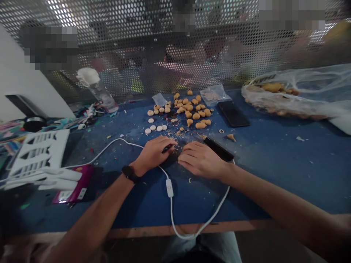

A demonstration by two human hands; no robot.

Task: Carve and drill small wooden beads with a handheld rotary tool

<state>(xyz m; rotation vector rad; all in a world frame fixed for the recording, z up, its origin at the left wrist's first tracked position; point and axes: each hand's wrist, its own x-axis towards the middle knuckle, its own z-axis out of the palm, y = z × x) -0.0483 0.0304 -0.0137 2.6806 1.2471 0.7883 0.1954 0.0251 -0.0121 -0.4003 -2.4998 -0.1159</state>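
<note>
My left hand (153, 153) rests on the blue tabletop (274, 175), its fingers curled around a small dark object (167, 148). My right hand (200, 160) lies beside it, over a black corded tool (218, 149) whose end meets the palm. A white cable (170, 188) with an inline switch loops in front of both hands. Just beyond my fingers are pale shavings and crumbs (179, 133). Farther off, several tan shaped pieces (196, 116) and several pale round beads (153, 128) lie scattered.
A black phone (233, 114) and small clear bags (215, 95) lie at the back. A plastic bag of tan pieces (274, 93) sits right. A clear bottle (100, 91) stands by a perforated metal screen (175, 44). A white rack (38, 153) and magenta packet (74, 186) lie left.
</note>
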